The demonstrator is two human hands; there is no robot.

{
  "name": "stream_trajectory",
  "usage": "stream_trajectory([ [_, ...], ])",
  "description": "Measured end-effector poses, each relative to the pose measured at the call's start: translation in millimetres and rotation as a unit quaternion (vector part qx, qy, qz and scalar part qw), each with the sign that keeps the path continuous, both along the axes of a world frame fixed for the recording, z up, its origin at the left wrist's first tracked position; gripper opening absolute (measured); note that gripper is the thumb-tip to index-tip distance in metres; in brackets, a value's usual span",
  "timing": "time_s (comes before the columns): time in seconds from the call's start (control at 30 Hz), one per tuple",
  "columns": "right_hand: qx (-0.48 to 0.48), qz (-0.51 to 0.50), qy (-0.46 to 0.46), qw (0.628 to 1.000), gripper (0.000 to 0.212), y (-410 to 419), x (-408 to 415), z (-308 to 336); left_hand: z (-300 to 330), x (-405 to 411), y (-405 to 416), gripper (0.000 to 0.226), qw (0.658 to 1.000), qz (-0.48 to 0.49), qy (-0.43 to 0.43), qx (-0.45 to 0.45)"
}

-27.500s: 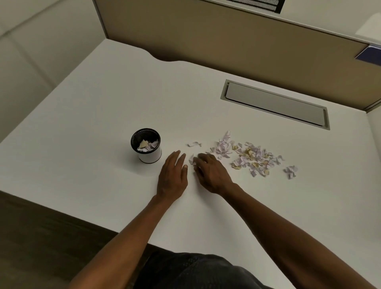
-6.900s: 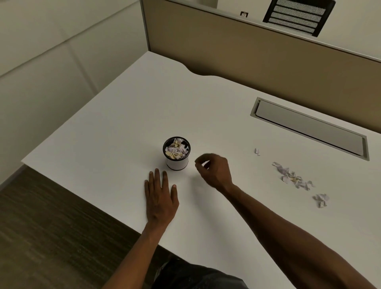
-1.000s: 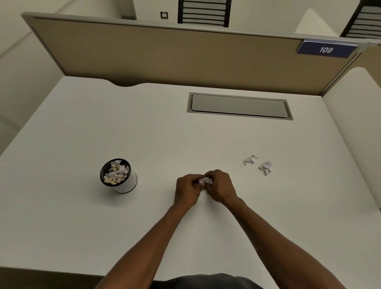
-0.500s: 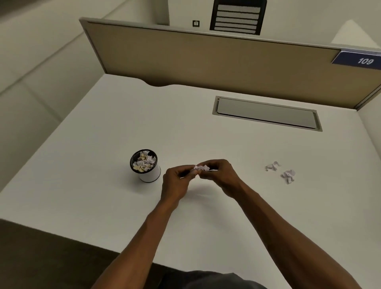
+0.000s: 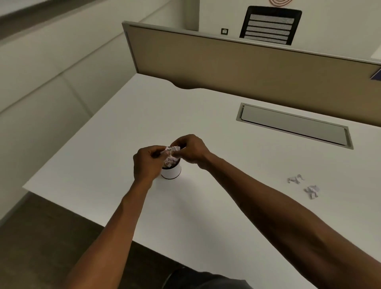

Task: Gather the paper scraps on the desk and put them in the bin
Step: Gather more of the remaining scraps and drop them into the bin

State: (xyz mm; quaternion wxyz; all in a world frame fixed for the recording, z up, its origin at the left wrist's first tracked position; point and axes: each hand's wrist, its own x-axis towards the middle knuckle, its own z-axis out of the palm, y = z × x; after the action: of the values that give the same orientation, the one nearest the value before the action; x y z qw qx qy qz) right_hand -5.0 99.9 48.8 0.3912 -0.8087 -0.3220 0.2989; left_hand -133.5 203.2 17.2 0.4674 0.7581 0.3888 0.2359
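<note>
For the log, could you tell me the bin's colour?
White bin with a black rim, head view.

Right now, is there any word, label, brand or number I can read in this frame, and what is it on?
None can be read.
Blue plate at the right end of the partition: cut off by the frame edge, no characters show.
Small wall plate behind the partition: too small to read.
Orange curved mark on the far wall: cropped, not legible.
White bin: no print visible.
</note>
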Motion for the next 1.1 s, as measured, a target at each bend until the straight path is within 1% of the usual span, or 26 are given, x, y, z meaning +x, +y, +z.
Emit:
stream_trajectory([
  [0.07, -0.031, 0.029, -0.067, 0.997, 0.029, 10, -4, 0, -4, -1, 7, 0.021, 0.999, 0.006, 0.039, 0.025],
  [0.13, -0.052, 0.051, -0.105, 0.992, 0.037, 15, -5, -2, -7, -1, 11, 0.024, 0.997, 0.004, 0.065, 0.03],
  [0.2, -0.061, 0.071, -0.132, 0.987, 0.04, 17, -6, -4, -11, -2, 13, 0.028, 0.996, -0.006, 0.077, 0.034],
  [0.3, -0.052, 0.09, -0.136, 0.985, 0.037, 14, -6, -8, -15, -4, 11, 0.031, 0.996, -0.02, 0.073, 0.041],
  [0.4, -0.03, 0.088, -0.15, 0.984, 0.037, 10, -6, -9, -16, -5, 6, 0.029, 0.996, -0.025, 0.061, 0.06],
  [0.47, -0.02, 0.078, -0.157, 0.984, 0.04, 6, -6, -10, -16, -6, 2, 0.035, 0.995, -0.028, 0.054, 0.08],
  [0.53, -0.019, 0.078, -0.175, 0.981, 0.04, 3, -7, -12, -17, -10, -1, 0.043, 0.99, -0.026, 0.061, 0.123],
  [0.6, -0.019, 0.104, -0.214, 0.971, 0.034, -1, -9, -15, -21, -15, -4, 0.048, 0.983, -0.037, 0.057, 0.169],
  [0.63, -0.017, 0.119, -0.231, 0.966, 0.035, -3, -12, -18, -24, -17, -6, 0.051, 0.981, -0.051, 0.057, 0.176],
  [0.7, -0.016, 0.147, -0.26, 0.954, 0.045, -9, -17, -25, -33, -21, -11, 0.057, 0.976, -0.091, 0.071, 0.187],
  [0.77, -0.014, 0.187, -0.318, 0.929, 0.046, -15, -22, -35, -44, -26, -16, 0.065, 0.963, -0.135, 0.095, 0.215],
  [0.83, -0.043, 0.216, -0.371, 0.902, 0.043, -19, -26, -46, -52, -29, -17, 0.074, 0.947, -0.169, 0.113, 0.249],
  [0.9, -0.102, 0.236, -0.377, 0.89, 0.054, -22, -27, -54, -57, -30, -16, 0.081, 0.935, -0.19, 0.128, 0.271],
  [0.97, -0.141, 0.254, -0.374, 0.881, 0.066, -23, -27, -60, -59, -29, -15, 0.083, 0.921, -0.207, 0.158, 0.288],
  [1.03, -0.149, 0.259, -0.37, 0.88, 0.071, -23, -27, -61, -61, -28, -14, 0.084, 0.911, -0.216, 0.178, 0.303],
  [1.1, -0.132, 0.255, -0.364, 0.886, 0.07, -22, -26, -61, -60, -26, -14, 0.083, 0.914, -0.209, 0.171, 0.302],
])
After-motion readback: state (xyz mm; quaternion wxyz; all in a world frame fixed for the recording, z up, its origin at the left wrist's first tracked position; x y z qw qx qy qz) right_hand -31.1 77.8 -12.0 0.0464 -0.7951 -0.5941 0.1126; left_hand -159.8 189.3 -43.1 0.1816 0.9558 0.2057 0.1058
